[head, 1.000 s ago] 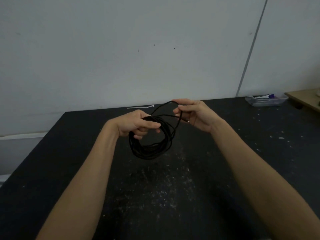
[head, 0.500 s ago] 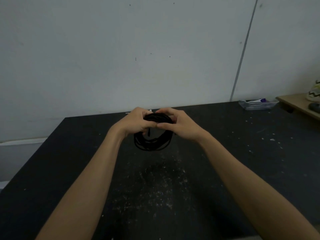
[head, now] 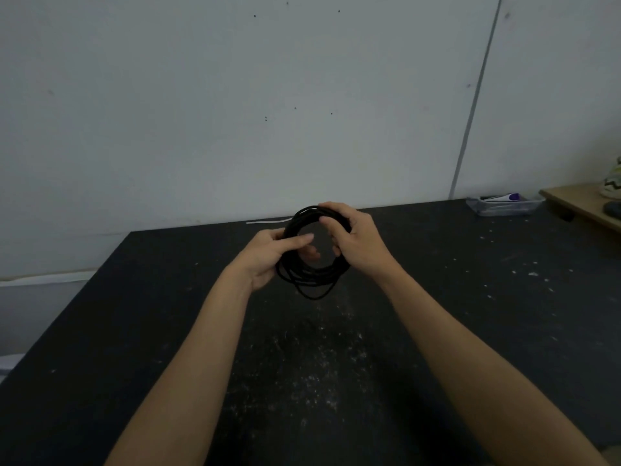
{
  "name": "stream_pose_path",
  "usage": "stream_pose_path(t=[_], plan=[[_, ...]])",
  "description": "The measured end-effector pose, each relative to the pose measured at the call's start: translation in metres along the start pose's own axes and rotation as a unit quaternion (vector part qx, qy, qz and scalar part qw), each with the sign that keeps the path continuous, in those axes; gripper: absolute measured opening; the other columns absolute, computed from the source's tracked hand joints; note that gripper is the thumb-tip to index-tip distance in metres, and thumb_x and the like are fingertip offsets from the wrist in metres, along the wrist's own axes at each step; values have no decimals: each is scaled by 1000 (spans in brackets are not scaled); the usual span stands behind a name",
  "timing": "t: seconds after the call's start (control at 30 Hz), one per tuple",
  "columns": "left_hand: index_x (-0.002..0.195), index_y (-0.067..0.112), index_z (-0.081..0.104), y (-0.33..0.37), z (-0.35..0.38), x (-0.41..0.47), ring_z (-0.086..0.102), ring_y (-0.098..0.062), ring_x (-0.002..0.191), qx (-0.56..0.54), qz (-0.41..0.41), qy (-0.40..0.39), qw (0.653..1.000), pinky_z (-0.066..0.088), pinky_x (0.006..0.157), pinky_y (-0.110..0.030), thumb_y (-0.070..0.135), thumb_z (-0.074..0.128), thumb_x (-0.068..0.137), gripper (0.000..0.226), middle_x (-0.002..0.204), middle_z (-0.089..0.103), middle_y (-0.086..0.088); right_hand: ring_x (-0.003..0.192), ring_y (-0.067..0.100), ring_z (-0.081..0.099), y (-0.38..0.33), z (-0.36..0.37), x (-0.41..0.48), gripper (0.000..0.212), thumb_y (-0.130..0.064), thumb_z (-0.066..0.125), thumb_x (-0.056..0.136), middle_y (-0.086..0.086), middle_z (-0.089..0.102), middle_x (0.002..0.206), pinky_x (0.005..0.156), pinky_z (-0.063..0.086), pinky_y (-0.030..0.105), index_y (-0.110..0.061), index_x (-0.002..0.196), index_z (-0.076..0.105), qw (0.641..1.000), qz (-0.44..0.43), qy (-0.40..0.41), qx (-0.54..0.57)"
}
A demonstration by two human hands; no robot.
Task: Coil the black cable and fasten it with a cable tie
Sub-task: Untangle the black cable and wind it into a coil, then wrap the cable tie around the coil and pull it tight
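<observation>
The black cable (head: 311,275) is wound into a round coil held upright above the black table (head: 168,314). My left hand (head: 268,255) grips the coil's left side, thumb across the loops. My right hand (head: 356,243) grips its upper right side, fingers wrapped over the top. One loop sags lower at the bottom of the coil. A white cable tie (head: 267,221) lies flat on the table's far edge, just behind and left of the coil, partly hidden by it.
A clear plastic tray (head: 502,206) with small items sits at the table's far right. A wooden shelf (head: 584,205) with a shoe juts in at the right. A white wall stands close behind the table. Pale specks mark the tabletop.
The last loose loop held out by my right hand has been brought onto the coil. Both hands now hold the closed coil, turned more upright and raised slightly.
</observation>
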State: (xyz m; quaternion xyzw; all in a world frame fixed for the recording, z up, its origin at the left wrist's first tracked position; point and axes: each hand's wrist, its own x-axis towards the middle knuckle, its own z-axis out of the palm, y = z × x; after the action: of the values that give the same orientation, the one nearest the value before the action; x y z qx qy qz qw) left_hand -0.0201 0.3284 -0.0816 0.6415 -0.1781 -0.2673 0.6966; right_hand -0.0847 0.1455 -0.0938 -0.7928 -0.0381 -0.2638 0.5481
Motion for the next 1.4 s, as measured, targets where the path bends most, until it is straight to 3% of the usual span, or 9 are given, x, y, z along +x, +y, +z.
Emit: stream_pose_path(t=[0.13,0.27,0.5,0.63,0.8,0.93,1.1,1.23,1.4], plan=[[101,3,59,-6,7,3,64,-18,63,-116,14,-7,993,60,81,-44,5,63,96,6,72,56,-6,55,14,56,17,2,1,22,-23,62,104,-1,59,66,53,53,40,-18,123,71,997,59,38,29],[99,3,65,-18,27,13,48,-10,47,-259,35,144,954,50,50,-25,14,71,93,15,67,53,-4,52,11,49,18,21,0,15,-19,61,105,-1,52,62,51,49,32,-20,114,73,982,113,82,128],[74,13,70,-14,22,39,39,-12,39,-232,-10,326,916,32,41,-24,37,90,65,33,54,56,-2,54,11,53,21,39,-22,23,-23,58,107,-8,56,60,57,56,34,-18,127,68,981,115,67,143],[92,13,71,-23,14,45,50,-15,46,-177,-30,178,968,45,48,-27,49,85,71,44,61,56,-3,48,14,61,35,39,-16,25,-29,56,107,-6,66,68,55,56,37,-22,128,67,984,116,129,46],[98,0,67,-32,16,45,72,-27,64,-163,-50,127,977,63,67,-43,11,80,84,23,72,67,-10,55,12,59,50,37,-3,21,-26,57,105,3,71,78,57,54,37,-23,121,71,973,151,156,81],[91,0,70,-29,13,45,70,-23,64,-181,-81,106,974,61,61,-33,24,79,86,26,73,69,-10,51,7,54,54,36,-2,21,-25,56,107,-9,60,61,57,52,37,-21,123,70,963,169,178,111],[90,1,65,-31,14,44,61,-17,49,-188,-96,89,974,57,61,-34,26,59,100,27,64,60,-4,50,5,62,56,38,-3,23,-32,53,107,-3,67,72,60,59,37,-22,122,68,972,160,170,8],[84,11,56,-36,0,40,41,-10,41,-251,-110,23,961,46,68,-30,31,47,106,31,49,39,7,52,10,59,61,34,8,21,-32,55,105,-10,58,56,63,59,45,-20,105,72,976,175,118,61],[77,14,53,-45,-9,44,31,-7,37,-298,-104,33,948,41,52,-24,36,48,105,35,46,31,9,57,17,58,61,39,16,16,-25,60,105,-1,58,61,65,54,41,-11,104,68,970,196,78,122]])
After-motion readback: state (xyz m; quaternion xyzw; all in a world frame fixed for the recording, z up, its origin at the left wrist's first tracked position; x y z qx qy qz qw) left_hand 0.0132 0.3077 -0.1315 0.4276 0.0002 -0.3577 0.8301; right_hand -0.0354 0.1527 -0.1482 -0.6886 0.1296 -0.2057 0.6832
